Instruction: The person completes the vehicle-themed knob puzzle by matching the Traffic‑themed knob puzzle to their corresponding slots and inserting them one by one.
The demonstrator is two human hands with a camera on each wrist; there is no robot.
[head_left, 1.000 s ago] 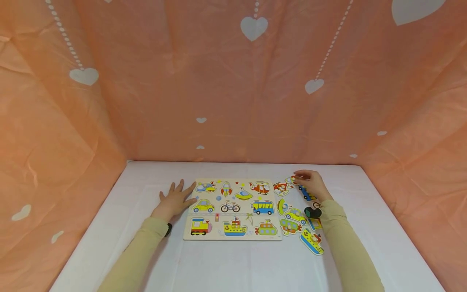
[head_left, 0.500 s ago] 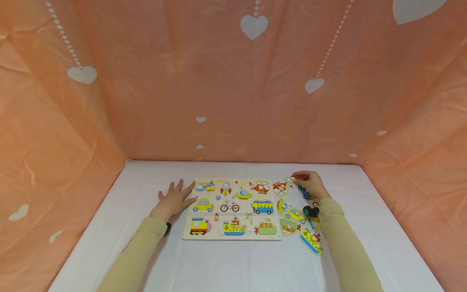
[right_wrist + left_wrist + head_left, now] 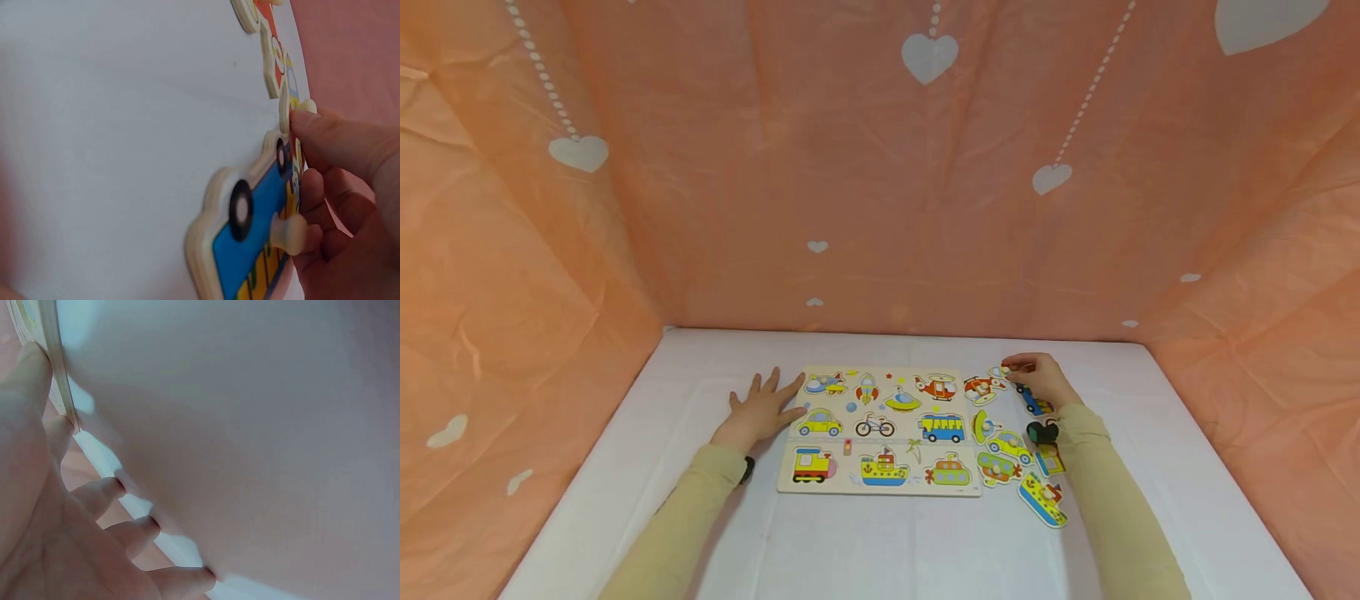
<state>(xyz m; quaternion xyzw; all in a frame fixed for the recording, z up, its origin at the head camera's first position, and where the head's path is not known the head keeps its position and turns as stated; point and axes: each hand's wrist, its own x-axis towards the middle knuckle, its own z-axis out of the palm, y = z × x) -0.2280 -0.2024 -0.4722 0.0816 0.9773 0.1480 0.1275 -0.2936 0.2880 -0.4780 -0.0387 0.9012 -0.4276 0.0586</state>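
A wooden puzzle board (image 3: 880, 492) with printed vehicles lies flat on the white table. My left hand (image 3: 762, 415) rests at its left side with fingers spread; thumb (image 3: 31, 369) and index fingertip touch the board's edge, while the other fingertips press on the table. Right of the board, my right hand (image 3: 1041, 379) pinches a small puzzle piece (image 3: 998, 372) with red and white on it, thumb beside its knob (image 3: 308, 106). The fingers hide much of this piece. Close under that hand is a blue bus piece (image 3: 253, 219) with a wooden knob.
Loose pieces lie right of the board: a helicopter (image 3: 981, 389), a flying saucer (image 3: 982, 427), a car (image 3: 1009, 447), a submarine (image 3: 997, 468) and a boat (image 3: 1043, 500). Another piece (image 3: 1049, 459) is partly under the right forearm. An orange curtain (image 3: 880, 208) stands behind the table.
The head view has shifted slightly. Both hands keep nearly the same places and poses, and a little more of the bus piece shows beside the right hand.
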